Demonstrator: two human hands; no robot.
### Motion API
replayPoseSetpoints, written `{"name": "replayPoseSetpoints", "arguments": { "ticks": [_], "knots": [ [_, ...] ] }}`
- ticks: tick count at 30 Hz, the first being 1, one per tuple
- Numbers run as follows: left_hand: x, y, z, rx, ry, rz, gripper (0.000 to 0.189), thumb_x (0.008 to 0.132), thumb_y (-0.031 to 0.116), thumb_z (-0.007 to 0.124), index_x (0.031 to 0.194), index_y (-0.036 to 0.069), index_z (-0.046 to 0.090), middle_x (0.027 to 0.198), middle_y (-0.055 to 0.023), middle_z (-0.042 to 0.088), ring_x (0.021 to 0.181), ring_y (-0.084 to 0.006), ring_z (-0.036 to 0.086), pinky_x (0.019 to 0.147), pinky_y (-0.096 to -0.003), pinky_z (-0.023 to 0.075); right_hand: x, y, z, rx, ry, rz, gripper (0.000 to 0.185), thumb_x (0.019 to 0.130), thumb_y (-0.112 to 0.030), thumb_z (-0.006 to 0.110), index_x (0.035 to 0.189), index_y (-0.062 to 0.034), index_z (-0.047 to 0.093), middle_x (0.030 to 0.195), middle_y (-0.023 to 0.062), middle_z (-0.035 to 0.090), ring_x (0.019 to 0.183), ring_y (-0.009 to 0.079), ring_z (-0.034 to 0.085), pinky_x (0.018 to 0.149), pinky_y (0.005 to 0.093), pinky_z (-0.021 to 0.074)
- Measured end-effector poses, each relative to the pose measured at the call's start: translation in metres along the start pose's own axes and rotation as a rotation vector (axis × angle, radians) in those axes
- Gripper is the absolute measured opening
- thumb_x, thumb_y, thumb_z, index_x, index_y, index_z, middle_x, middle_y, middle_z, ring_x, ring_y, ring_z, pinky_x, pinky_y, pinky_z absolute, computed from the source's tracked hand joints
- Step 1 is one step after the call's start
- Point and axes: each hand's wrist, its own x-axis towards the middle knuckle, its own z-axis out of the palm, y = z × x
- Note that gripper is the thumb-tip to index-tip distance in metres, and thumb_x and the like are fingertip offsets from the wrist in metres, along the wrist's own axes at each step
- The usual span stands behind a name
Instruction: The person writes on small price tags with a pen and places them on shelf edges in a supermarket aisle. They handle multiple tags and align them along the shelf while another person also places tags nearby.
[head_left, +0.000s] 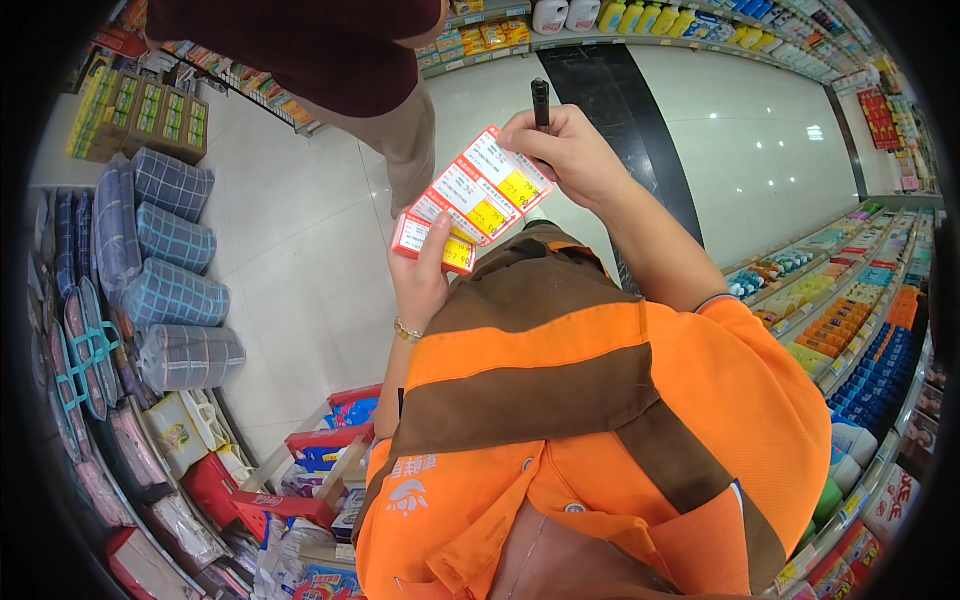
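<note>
My left hand (424, 281) holds a stack of price tags (435, 244) with red borders and yellow price fields, its thumb lying on top. From that stack a strip of joined price tags (484, 184) runs up to my right hand (562, 154). The right thumb and fingers pinch the strip's upper edge. A black marker pen (540, 103) stands upright between the fingers of the right hand. Handwritten-looking dark figures show on the yellow fields. Both hands are in front of my brown and orange apron.
A person in a dark red top (345, 52) stands close ahead on the left. Wrapped checked bedding rolls (176, 304) line the left side. Shelves of bottles (832, 322) curve along the right. Red-edged display racks (285, 506) stand at lower left, stacked cartons (161, 120) at upper left.
</note>
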Motion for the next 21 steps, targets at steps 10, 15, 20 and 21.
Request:
{"name": "replayPoseSetpoints", "arguments": {
  "ticks": [10, 15, 20, 21],
  "knots": [
    [-0.0034, 0.0026, -0.0025, -0.04, -0.018, -0.043, 0.019, 0.094, 0.014, 0.06, 0.105, -0.001, 0.059, 0.094, -0.004, 0.064, 0.081, -0.0065, 0.058, 0.069, -0.0231, 0.0467, -0.0001, 0.0008, 0.0004, 0.002, 0.0, 0.004, 0.014, 0.086, -0.016, 0.067, 0.087, -0.0024, 0.07, 0.074, -0.0001, 0.063, 0.062, 0.0026, 0.053, 0.053, 0.0191, 0.0365],
    [-0.0035, 0.0035, -0.0014, -0.008, -0.016, -0.025, 0.021, 0.094, 0.014, 0.06, 0.108, -0.002, 0.058, 0.094, -0.0051, 0.064, 0.079, -0.0075, 0.059, 0.066, -0.0228, 0.0476, 0.0002, 0.0029, -0.0011, 0.01, -0.001, 0.001, 0.013, 0.086, -0.016, 0.067, 0.086, -0.0026, 0.07, 0.074, -0.0002, 0.063, 0.061, 0.0022, 0.052, 0.051, 0.0191, 0.0355],
    [-0.006, 0.0048, 0.0006, -0.018, -0.016, -0.031, 0.02, 0.095, 0.014, 0.06, 0.106, -0.002, 0.058, 0.095, -0.0042, 0.064, 0.082, -0.006, 0.058, 0.07, -0.0226, 0.0471, -0.0018, 0.0045, -0.0021, 0.012, -0.006, 0.008, 0.013, 0.086, -0.015, 0.067, 0.086, -0.0024, 0.07, 0.076, 0.0012, 0.065, 0.063, 0.0034, 0.056, 0.054, 0.0196, 0.0399],
    [-0.006, 0.0051, 0.0008, -0.02, -0.02, -0.034, 0.02, 0.095, 0.014, 0.06, 0.106, -0.002, 0.058, 0.095, -0.0042, 0.064, 0.082, -0.006, 0.058, 0.07, -0.0226, 0.0472, -0.0019, 0.0051, -0.0019, 0.015, -0.007, 0.006, 0.012, 0.086, -0.015, 0.067, 0.086, -0.0025, 0.069, 0.077, 0.0018, 0.066, 0.065, 0.0041, 0.057, 0.056, 0.02, 0.0418]
  ]
}}
